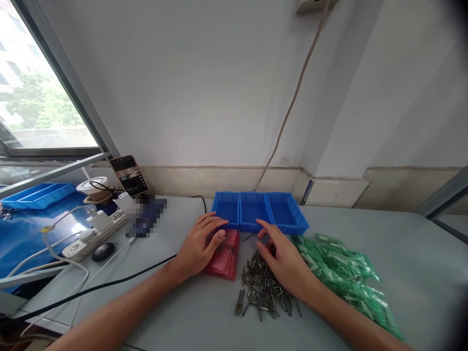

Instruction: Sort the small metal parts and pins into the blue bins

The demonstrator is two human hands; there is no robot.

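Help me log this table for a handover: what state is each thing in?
Red bags: stacked
Rivets: loose, heaped
Three blue bins: upright, open-topped, in a row
Green bags: piled up
Phone: propped up, screen lit
Cup: lid on
Power strip: plugs in
Left hand: open
Right hand: open, loosely curled

White wall [201,97] above cream lower band [219,178]; daylit window [40,92] at left; grey tabletop [398,243] below.
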